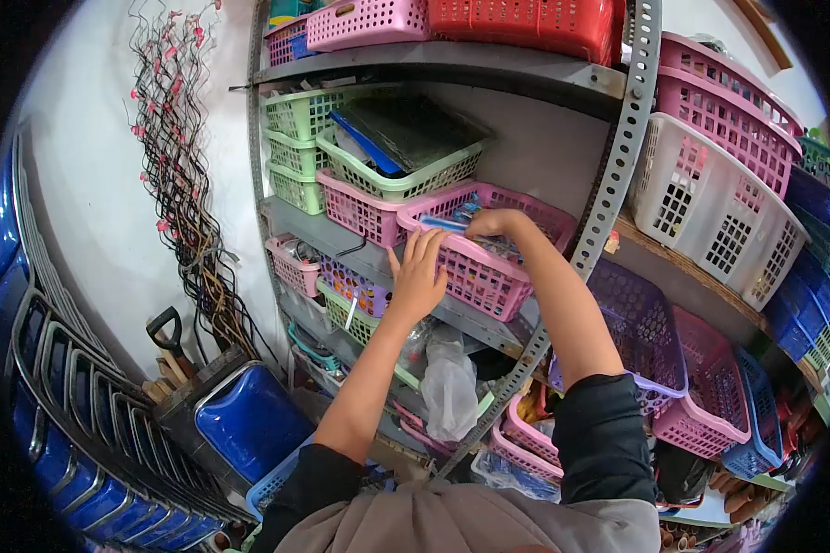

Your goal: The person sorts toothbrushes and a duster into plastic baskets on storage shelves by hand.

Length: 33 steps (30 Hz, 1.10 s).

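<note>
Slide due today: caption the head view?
On a shelf, right hand in a pink basket, left hand at its rim.

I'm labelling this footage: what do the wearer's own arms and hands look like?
The left hand and right hand are ungloved, with nothing visibly worn at either wrist. Black sleeves end near the elbows of a grey-brown top.

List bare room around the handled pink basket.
Free: above the handled pink basket, below the upper shelf, beside the perforated post; narrow shelf strip fronting the neighbouring pink basket. Crowded: stacked green baskets; handled basket's rim, left hand there.
</note>
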Motion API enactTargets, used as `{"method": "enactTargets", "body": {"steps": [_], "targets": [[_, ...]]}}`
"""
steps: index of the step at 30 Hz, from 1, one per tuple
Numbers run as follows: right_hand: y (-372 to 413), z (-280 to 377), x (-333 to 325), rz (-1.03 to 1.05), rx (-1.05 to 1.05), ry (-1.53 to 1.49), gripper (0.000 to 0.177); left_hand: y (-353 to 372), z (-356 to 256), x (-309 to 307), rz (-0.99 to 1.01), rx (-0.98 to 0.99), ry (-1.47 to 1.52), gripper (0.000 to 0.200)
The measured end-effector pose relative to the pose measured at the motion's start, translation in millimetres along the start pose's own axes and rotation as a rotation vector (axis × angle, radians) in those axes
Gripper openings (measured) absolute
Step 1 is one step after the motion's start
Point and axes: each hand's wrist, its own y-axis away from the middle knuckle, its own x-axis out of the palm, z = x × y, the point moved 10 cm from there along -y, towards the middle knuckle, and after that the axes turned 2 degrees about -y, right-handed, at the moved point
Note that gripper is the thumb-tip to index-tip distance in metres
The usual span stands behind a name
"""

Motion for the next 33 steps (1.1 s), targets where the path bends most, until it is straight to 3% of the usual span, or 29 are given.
{"method": "enactTargets", "body": {"steps": [1,3,4,6,10,12,15,18,19,21,23,24,26,28,29,31,33], "targets": [[3,4,-1,0.003,-0.005,0.001,0.046,-1,1,0,0.004,-0.018,-0.012,0.057],[12,0,8,0.117,0.076,-0.114,0.069,-1,1,0,0.002,-0.022,-0.016,0.058],[16,3,13,0.118,0.073,-0.116,0.069,0,1,0,0.003,-0.02,-0.014,0.06],[25,12,20,0.126,-0.001,-0.12,0.053,0,1,1,0.01,-0.029,-0.012,0.062],[-13,-19,25,0.083,0.063,0.168,0.05,1,0,0,0.021,-0.037,-0.002,0.064],[-4,-18,-11,-0.277,0.049,0.184,0.048,2,1,0,0.034,-0.05,0.001,0.065],[8,-4,-1,-0.285,-0.071,0.071,0.043,2,0,-1,0.042,-0.068,0.012,0.066],[24,-8,-1,-0.275,-0.037,-0.075,0.033,1,-1,-1,0.07,-0.069,0.035,0.068],[31,2,-8,-0.356,-0.111,-0.045,0.025,3,0,-2,0.099,-0.065,0.054,0.07],[64,16,-33,-0.648,-0.034,0.001,0.022,13,20,4,0.209,-0.109,0.08,0.072],[116,56,-51,-1.163,-0.205,0.039,0.016,35,42,7,0.223,-0.069,0.314,0.072],[127,76,-46,-1.143,-0.219,0.026,0.016,54,51,-1,0.255,-0.164,0.337,0.068],[181,143,-25,-1.207,-0.575,0.025,0.012,102,84,-12,0.224,-0.208,0.336,0.064],[193,183,22,-1.002,-0.815,-0.184,0.013,157,108,-32,0.185,-0.316,0.333,0.054],[187,198,58,-0.833,-0.831,-0.229,0.011,185,115,-45,0.177,-0.35,0.314,0.054],[191,226,125,-0.626,-0.841,-0.351,0.012,260,139,-49,0.307,-0.624,0.557,0.05],[175,240,208,-0.366,-0.711,-0.471,0.014,343,170,-55,0.255,-0.751,0.632,0.049]]}}
